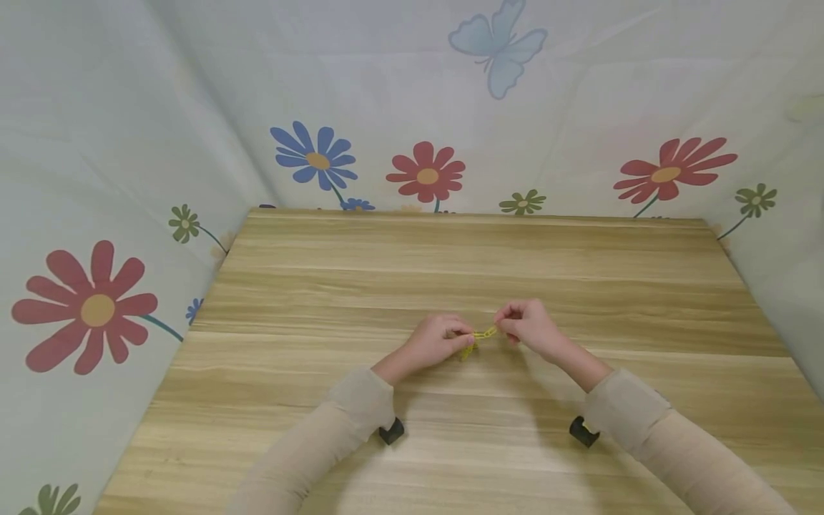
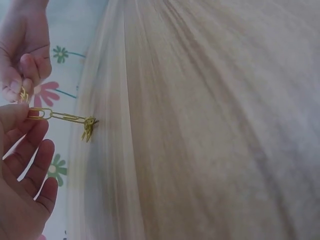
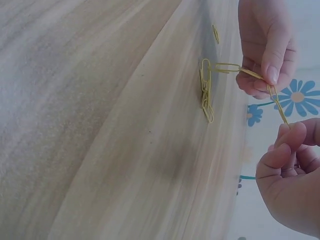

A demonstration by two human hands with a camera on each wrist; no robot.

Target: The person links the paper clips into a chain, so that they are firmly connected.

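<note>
A chain of yellow paper clips (image 1: 487, 334) runs between the two hands above the wooden table. My left hand (image 1: 440, 339) pinches a link of it between thumb and forefinger, its other fingers loosely bent in the left wrist view. At the chain's other end, my right hand (image 1: 529, 329) pinches a clip with thumb and fingertips. More linked clips (image 2: 70, 117) hang from the left hand toward the table. Several yellow clips (image 3: 205, 95) lie in a heap on the wood, with one clip (image 3: 215, 34) a little apart in the right wrist view.
The wooden table (image 1: 476, 265) extends around the hands. White cloth (image 1: 386, 93) printed with flowers and a butterfly stands behind it and at its sides. A black wrist piece (image 1: 391, 431) shows under the left sleeve, another (image 1: 584, 432) under the right.
</note>
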